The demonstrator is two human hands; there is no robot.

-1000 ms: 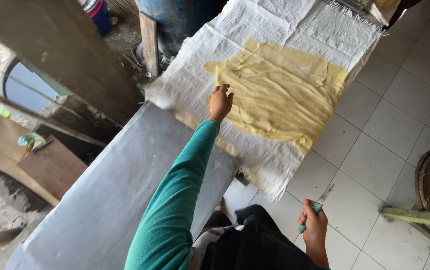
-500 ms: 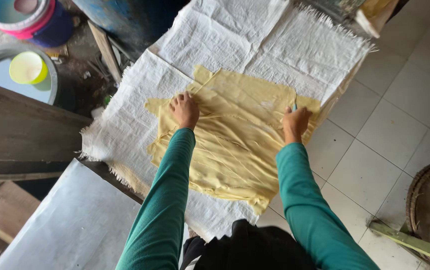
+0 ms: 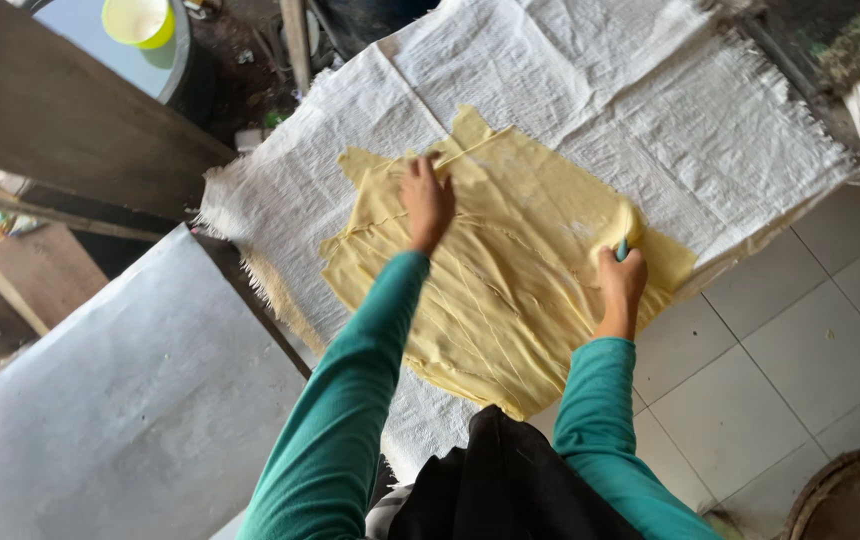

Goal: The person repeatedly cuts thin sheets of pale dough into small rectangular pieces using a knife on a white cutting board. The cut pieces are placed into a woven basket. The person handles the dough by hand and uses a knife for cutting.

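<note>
A white woven cloth (image 3: 650, 110) is covering the tabletop, the yellow sheet (image 3: 510, 270) lying mid-cloth. The left hand (image 3: 427, 200) is pressing flat; the right hand (image 3: 620, 280) is gripping a teal-handled tool (image 3: 622, 248) near the tabletop's right edge. Dragging too hard could be tearing the thin sheet

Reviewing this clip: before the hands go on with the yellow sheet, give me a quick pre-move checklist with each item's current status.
1. Left hand flat on the yellow sheet, pinning it: ok.
2. Right hand closed around a teal-handled tool: ok.
3. Tool's working end visible: cannot tell, hidden at the sheet.
4. Sheet lying fully on the white woven cloth: ok at the far side; near edge reaches the cloth's border, cannot tell.
5. Sheet flat: not ok, a fold is lifted near the tool.
6. Grey board beside the cloth unobstructed: ok.
</note>
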